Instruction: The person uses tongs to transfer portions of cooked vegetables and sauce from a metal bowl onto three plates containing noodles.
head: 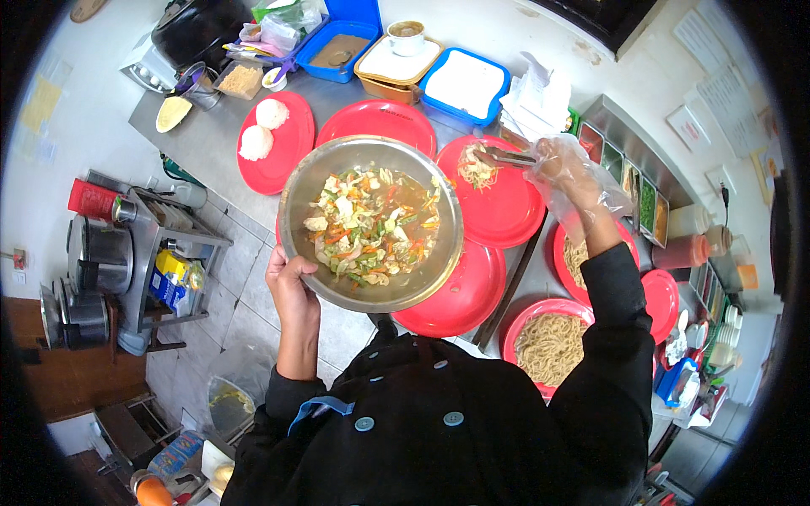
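Observation:
My left hand [295,284] grips the near left rim of a steel mixing bowl [450,253], which holds chopped cabbage, carrot and green vegetables [373,228] in brown sauce. My right hand [563,167], in a clear plastic glove, holds metal tongs [516,158]. Their tips touch a small heap of noodles with carrot [474,167] on a red oval plate [506,215] right of the bowl. Another red plate [380,120] lies partly behind the bowl, and one more [462,291] is partly under it. Two mounds of rice [264,129] sit on a red plate [276,174] at the left.
Plates of plain noodles [550,348] stand by my right forearm. Blue containers [465,85], a white cup [405,39] and papers [538,95] line the wall. Topping trays [647,202] and sauce bottles [680,253] are at the right. A steel rack [149,253] with pots stands at the left.

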A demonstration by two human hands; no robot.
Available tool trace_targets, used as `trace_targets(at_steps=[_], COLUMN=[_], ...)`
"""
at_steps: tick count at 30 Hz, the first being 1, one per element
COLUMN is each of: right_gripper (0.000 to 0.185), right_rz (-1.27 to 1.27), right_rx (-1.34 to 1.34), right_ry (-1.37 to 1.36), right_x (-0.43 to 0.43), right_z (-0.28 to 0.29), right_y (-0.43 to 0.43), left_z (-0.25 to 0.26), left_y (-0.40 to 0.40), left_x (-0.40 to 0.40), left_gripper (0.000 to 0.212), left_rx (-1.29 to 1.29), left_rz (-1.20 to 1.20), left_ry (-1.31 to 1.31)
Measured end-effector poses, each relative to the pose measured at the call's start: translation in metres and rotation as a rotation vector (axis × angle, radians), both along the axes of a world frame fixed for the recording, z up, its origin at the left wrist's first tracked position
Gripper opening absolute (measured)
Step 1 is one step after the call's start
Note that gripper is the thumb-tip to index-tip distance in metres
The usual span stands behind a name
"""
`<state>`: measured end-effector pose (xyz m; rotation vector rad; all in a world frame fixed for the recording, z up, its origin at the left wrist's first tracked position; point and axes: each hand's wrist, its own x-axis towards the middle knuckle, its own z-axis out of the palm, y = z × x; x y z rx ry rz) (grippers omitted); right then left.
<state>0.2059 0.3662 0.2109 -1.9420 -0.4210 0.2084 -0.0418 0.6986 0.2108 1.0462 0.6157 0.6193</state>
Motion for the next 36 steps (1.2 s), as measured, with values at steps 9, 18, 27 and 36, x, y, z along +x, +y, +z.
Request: trace_targets(at_steps=[9, 18, 27, 36], right_gripper=[0.020, 0.013, 0.027, 0.048], right_rz=[-0.081, 0.008, -0.192, -0.323], right_rx=[-0.062, -0.920, -0.970, -0.908], right_ry=[-0.157, -0.647, -0.517, -0.324], right_x=[0.015, -0.038, -0.087, -0.246], right_z=[-0.018, -0.034, -0.035, 0.107], right_y=[-0.019, 0.018, 0.003, -0.024], left_z=[0.007, 0.008, 0.018, 0.000], left_y=[-0.003, 0.011, 0.022, -0.018], left_x=[0.002, -0.010, -0.012, 0.012], left_gripper=[0.019, 0.020, 0.021, 0.021], left_rx=[-0.001, -0.073, -0.036, -0.110], left_rz=[-0.005, -0.001, -0.123, -0.363], left_ry=[0.027, -0.022, -0.041, -0.013])
